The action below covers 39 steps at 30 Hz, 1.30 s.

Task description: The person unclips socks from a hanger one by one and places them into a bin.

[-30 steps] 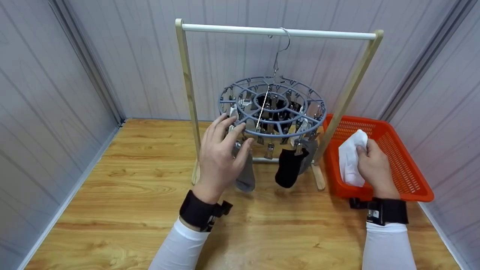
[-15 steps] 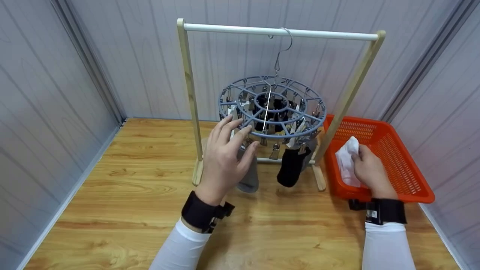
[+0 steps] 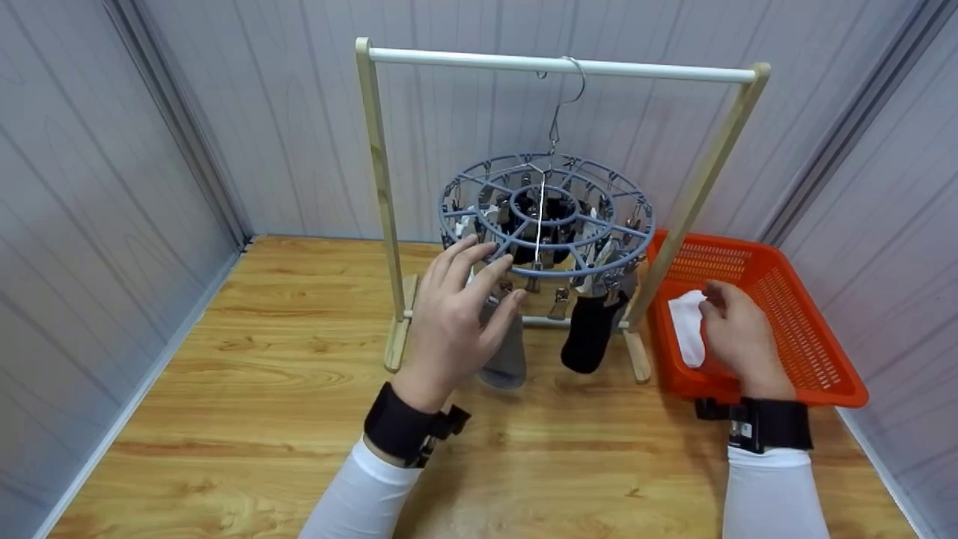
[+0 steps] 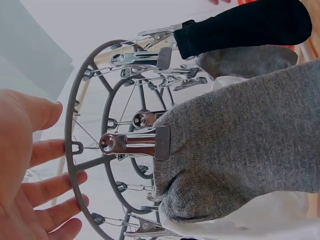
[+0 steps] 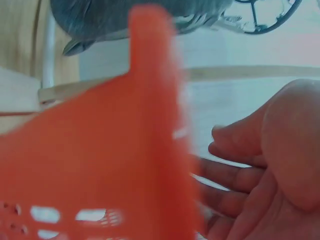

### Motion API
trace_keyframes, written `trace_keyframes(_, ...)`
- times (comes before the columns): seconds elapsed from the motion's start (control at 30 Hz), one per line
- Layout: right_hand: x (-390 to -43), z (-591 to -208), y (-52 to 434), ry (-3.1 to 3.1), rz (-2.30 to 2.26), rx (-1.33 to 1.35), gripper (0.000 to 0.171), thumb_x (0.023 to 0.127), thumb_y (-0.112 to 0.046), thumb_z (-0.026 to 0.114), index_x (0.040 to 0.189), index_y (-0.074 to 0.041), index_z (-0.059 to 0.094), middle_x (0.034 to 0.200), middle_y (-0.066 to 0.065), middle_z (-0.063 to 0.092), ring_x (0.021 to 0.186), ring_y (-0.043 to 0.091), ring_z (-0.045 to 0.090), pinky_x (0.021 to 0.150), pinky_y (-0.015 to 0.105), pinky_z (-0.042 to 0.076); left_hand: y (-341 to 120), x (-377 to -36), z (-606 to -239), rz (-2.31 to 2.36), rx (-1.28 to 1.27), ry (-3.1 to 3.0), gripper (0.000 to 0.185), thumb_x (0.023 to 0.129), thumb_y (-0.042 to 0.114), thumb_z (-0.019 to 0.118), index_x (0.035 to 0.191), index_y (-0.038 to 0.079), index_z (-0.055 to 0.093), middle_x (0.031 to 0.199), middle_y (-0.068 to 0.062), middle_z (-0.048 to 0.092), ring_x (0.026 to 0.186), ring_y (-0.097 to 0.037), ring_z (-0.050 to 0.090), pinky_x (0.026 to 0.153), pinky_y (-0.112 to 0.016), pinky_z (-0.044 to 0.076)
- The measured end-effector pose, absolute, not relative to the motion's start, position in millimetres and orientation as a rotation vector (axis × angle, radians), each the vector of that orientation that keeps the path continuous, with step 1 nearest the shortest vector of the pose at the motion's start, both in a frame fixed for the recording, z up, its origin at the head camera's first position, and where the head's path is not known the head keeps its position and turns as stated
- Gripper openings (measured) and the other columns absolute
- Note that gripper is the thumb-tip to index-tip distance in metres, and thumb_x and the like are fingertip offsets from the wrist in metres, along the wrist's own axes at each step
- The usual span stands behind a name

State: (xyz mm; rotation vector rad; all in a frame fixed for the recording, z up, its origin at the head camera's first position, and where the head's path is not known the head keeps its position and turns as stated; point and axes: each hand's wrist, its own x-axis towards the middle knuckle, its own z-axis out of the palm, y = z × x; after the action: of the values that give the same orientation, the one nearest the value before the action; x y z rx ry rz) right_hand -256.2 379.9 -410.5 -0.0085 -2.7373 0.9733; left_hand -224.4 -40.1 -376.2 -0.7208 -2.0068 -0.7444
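Note:
My left hand [image 3: 458, 318] is at the near left rim of a round grey-blue clip hanger [image 3: 550, 272]. Its fingers are loosely spread, with fingertips right at the ring in the left wrist view. Close by, a grey sock [image 4: 240, 135] hangs from a metal clip [image 4: 135, 143]. A black sock [image 3: 590, 335] hangs farther right on the near side. Inside the orange basket [image 3: 823, 329] lies a white sock [image 3: 687, 327]. Right beside it is my right hand [image 3: 741, 337], fingers relaxed and thumb close to the index finger, with no cloth between them in the right wrist view.
The hanger's hook [image 3: 578, 82] sits on the white bar [image 3: 479, 58] of a wooden-legged rack. More black, white and grey socks hang among its clips. The basket stands right of the rack's leg [image 3: 700, 180], on a wood-grain surface [image 3: 299, 419] between panelled walls.
My right hand has lowered the white sock into the basket and let it go. The hanger has turned, its near side swinging right. My left hand has shifted slightly right with it.

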Motion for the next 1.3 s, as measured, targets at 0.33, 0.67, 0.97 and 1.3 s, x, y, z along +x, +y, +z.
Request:
trace_keyframes(0.33, -238, -398, 351, -2.492, 0.939, 0.181, 0.041, 0.114, -0.018, 0.063, 0.149, 0.003, 0.064, 0.139, 0.023, 0.069, 0.126, 0.039, 0.066, 0.103, 0.025, 0.05, -39, -223, -375, -0.745, -0.767, -1.995, 0.043, 0.109, 0.035, 0.074, 0.14, 0.005, 0.075, 0.147, -0.017, 0.069, 0.146, -0.037, 0.057, 0.13, -0.051, 0.037)
trace_keyframes(0.67, -221, -385, 329, -2.385, 0.859, 0.335, 0.035, 0.111, -0.011, 0.069, 0.143, 0.002, 0.069, 0.129, 0.02, 0.074, 0.109, 0.033, 0.07, 0.088, 0.021, 0.046, -37, -222, -373, -0.707, -0.88, -1.986, 0.041, 0.105, 0.031, 0.079, 0.139, 0.007, 0.076, 0.148, -0.016, 0.067, 0.148, -0.035, 0.055, 0.129, -0.05, 0.038)
trace_keyframes(0.97, -215, -378, 316, -2.287, 0.832, 0.48, 0.031, 0.106, -0.003, 0.074, 0.136, 0.001, 0.074, 0.122, 0.015, 0.077, 0.104, 0.024, 0.067, 0.089, 0.013, 0.045, -36, -222, -371, -0.716, -0.96, -1.914, 0.043, 0.103, 0.027, 0.082, 0.14, 0.006, 0.075, 0.15, -0.018, 0.067, 0.146, -0.035, 0.058, 0.13, -0.052, 0.038)
trace_keyframes(1.3, -213, -377, 306, -2.377, 0.868, 0.573, 0.028, 0.106, -0.008, 0.077, 0.133, -0.004, 0.076, 0.114, 0.006, 0.077, 0.101, 0.017, 0.067, 0.078, 0.013, 0.047, -56, -227, -370, -0.664, -0.813, -1.959, 0.05, 0.106, 0.029, 0.079, 0.147, 0.003, 0.069, 0.154, -0.02, 0.063, 0.153, -0.037, 0.051, 0.13, -0.057, 0.035)
